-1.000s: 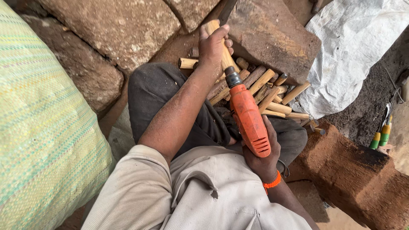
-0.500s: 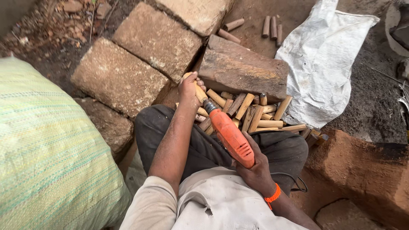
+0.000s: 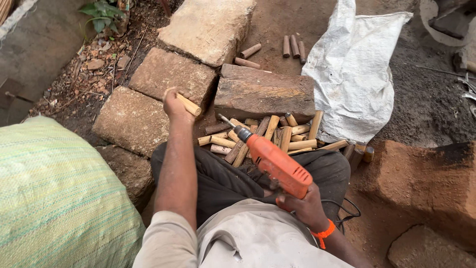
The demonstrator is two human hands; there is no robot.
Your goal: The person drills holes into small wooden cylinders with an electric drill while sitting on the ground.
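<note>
Head view: left hand [image 3: 174,105] is clenched around a short wooden peg [image 3: 189,105], raised over the stone blocks [image 3: 166,74]. Right hand [image 3: 302,204] grips the orange drill [image 3: 275,164], bit aimed at the peg pile [image 3: 270,136] by the knees. A crumpled white sack [image 3: 354,74] lies right of the pile; a green woven bag [image 3: 54,198] bulges at left.

I wear a light beige short-sleeved shirt [image 3: 258,238], creased across the front, and dark grey trousers [image 3: 218,178]. A bright orange band [image 3: 323,233] circles my right wrist. My forearms and both hands are bare, without gloves.
</note>
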